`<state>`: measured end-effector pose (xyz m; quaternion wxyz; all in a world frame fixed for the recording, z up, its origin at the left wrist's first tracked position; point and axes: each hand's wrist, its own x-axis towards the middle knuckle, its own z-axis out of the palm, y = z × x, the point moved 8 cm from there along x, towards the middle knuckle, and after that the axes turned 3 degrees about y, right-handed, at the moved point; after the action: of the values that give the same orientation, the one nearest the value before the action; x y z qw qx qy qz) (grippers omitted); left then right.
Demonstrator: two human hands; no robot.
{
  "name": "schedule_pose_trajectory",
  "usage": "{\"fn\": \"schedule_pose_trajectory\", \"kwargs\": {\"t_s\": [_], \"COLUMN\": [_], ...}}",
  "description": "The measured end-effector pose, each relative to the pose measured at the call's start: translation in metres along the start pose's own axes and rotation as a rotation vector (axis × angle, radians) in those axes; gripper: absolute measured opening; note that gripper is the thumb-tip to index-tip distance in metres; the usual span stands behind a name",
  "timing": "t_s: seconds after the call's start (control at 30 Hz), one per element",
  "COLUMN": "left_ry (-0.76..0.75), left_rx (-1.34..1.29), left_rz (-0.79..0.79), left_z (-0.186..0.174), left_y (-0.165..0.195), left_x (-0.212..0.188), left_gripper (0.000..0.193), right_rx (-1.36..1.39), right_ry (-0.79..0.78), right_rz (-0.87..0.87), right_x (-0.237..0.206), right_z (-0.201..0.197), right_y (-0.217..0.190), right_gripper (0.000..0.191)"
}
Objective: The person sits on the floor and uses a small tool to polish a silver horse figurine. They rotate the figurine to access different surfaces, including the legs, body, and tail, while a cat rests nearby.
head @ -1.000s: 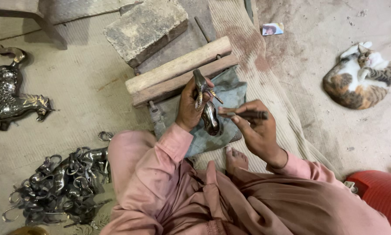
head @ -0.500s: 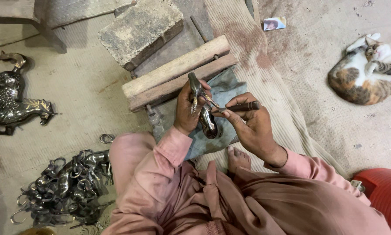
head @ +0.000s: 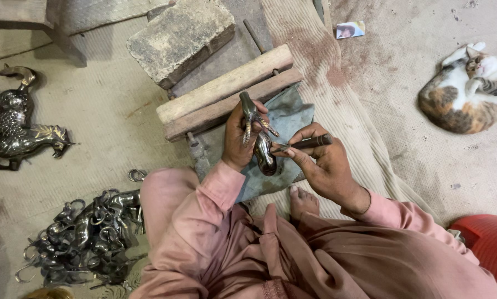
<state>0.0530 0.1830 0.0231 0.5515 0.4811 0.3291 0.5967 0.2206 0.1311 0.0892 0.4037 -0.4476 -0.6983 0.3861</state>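
a person in loose pink clothing sits on the floor, seen from above. the left hand is closed around a small dark metal figurine, an animal shape with thin curled legs, held upright over a grey-blue cloth just in front of two wooden blocks. the right hand is curled shut around a slim dark tool, whose tip touches the figurine's rounded lower body. compared with a second ago, the figurine stands a little more upright and the tool has come in closer, from lying across the fingers to pressing against the metal, so the working of the surface looks under way, not just being lined up. a bare foot rests below the cloth. a rough stone block lies beyond the wood. to the left, a larger brass animal figure lies on the mat, and a heap of similar dark metal pieces sits near the person's knee. a calico cat lies curled at the far right, well apart, and a red container shows at the lower right edge.
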Motion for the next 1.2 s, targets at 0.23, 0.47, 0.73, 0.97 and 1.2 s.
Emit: {"fn": "schedule_pose_trajectory", "kwargs": {"t_s": [0.23,0.47,0.73,0.97,1.2], "left_ry": [0.003,0.008,0.010,0.014,0.004], "left_rx": [0.038,0.022,-0.011,0.026,-0.080], "left_rz": [0.017,0.016,0.009,0.034,-0.008], "left_z": [-0.001,-0.001,-0.003,-0.003,-0.002], "left_y": [0.002,-0.001,-0.005,-0.002,-0.001], "left_x": [0.001,0.001,0.001,0.001,-0.001], "left_gripper": [0.069,0.070,0.069,0.070,0.071], "right_rx": [-0.044,-0.006,0.023,0.137,0.196], "right_ry": [-0.040,-0.005,-0.012,-0.013,0.028], "right_rz": [-0.039,-0.052,-0.279,-0.421,-0.442], "right_x": [0.000,-0.005,-0.018,-0.030,-0.036], "right_z": [-0.002,-0.004,-0.001,0.005,0.007], "right_y": [-0.003,-0.005,-0.019,-0.020,-0.016], "right_gripper": [0.014,0.014,0.018,0.022,0.021]}}
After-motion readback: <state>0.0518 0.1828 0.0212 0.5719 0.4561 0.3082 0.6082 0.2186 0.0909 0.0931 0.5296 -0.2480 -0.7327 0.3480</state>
